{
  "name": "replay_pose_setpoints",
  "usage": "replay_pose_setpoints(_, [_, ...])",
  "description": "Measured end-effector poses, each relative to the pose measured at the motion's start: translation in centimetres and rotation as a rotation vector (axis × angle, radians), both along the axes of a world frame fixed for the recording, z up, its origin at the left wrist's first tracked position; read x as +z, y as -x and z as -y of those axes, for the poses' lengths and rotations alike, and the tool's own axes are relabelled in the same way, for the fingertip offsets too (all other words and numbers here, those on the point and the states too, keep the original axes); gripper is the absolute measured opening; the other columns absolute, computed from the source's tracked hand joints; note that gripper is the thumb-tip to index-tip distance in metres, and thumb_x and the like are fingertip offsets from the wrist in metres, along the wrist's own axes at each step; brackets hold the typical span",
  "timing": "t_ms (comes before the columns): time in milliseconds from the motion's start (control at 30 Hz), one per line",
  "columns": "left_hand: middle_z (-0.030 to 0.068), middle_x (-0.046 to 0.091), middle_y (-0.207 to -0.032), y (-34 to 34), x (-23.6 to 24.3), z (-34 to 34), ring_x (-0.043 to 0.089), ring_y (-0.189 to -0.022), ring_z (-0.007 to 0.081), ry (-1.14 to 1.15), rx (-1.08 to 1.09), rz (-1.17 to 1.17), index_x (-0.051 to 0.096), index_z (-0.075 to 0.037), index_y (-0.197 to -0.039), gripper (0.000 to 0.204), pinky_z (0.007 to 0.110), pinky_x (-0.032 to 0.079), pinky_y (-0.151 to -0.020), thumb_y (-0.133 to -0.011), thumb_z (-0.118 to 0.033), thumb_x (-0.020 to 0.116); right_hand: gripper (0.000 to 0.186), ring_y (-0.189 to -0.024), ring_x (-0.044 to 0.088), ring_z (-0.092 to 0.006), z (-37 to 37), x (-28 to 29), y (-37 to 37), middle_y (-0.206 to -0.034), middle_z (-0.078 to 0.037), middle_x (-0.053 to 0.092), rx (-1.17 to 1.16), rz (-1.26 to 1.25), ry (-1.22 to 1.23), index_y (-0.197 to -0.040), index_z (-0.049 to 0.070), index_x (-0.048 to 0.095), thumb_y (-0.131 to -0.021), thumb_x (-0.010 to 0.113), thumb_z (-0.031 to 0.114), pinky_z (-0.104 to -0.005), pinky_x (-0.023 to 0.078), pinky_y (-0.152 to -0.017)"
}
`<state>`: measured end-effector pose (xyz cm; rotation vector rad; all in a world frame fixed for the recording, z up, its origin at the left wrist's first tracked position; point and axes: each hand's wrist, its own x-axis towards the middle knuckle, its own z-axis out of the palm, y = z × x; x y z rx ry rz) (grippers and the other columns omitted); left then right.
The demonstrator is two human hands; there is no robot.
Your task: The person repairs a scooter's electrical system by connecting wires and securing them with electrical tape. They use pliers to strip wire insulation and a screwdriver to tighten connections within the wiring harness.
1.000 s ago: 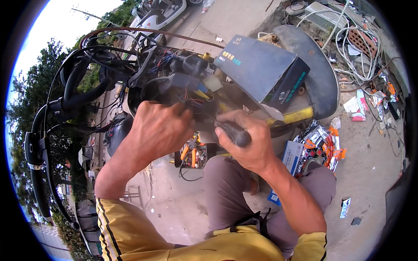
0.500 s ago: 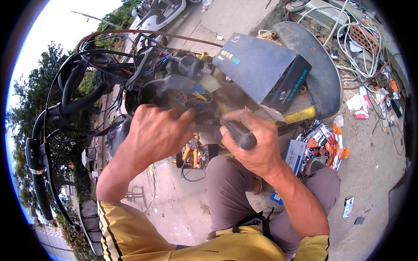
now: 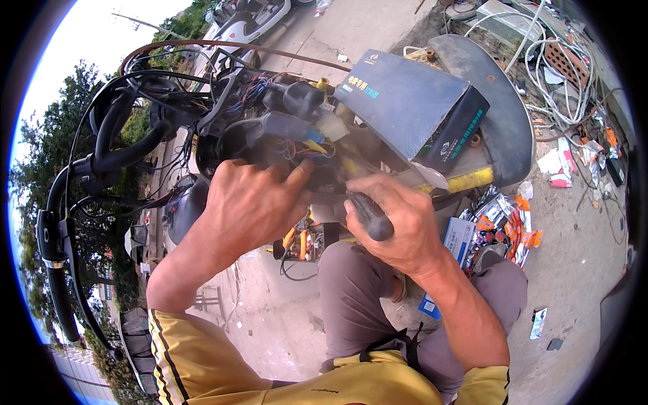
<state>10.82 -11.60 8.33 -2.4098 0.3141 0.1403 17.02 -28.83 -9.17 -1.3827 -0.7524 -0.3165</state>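
My right hand (image 3: 398, 226) is closed round the dark rounded handle of a screwdriver (image 3: 370, 214), whose far end is lost among the parts beyond. To its left, my left hand (image 3: 256, 206) curls over the near side of the opened electric scooter body. Its fingertips are hidden, so what they grip does not show; the index finger reaches toward the thin coloured wires (image 3: 302, 150). Just past the fingers are a grey connector sleeve (image 3: 280, 128) and a whitish plug (image 3: 331, 127). A dark cardboard box (image 3: 405, 101) rests on the scooter at the right.
Handlebars with black cables (image 3: 101, 145) stand at left. Below the scooter sits a tool tray (image 3: 327, 244) with orange-handled tools. Wrappers (image 3: 513, 229) and a blue-white box (image 3: 459, 236) lie beside my foot. White rope (image 3: 560, 74) coils at far right; another scooter (image 3: 253, 23) is parked behind.
My left index finger has shifted up and right, toward the wires. The screwdriver handle has tilted and moved slightly down-left, still in my right hand. The view has shifted a little.
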Motion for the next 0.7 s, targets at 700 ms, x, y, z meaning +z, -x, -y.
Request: replay_pose_setpoints(700, [0.0057, 0.072, -0.081, 0.1, 0.0, -0.1, 0.073, -0.067, 0.0284, 0.07, -0.044, -0.025, 0.076, -0.014, -0.128, 0.035, 0.043, 0.054, -0.065, -0.099, -0.034, 0.078, 0.013, -0.077, 0.076, -0.026, 0.6, 1.0, -0.6, -0.085, -0.014, 0.076, 0.082, -0.373, -0.142, -0.098, -0.001, 0.074, -0.09, 0.081, 0.006, -0.0382, 0.059, -0.075])
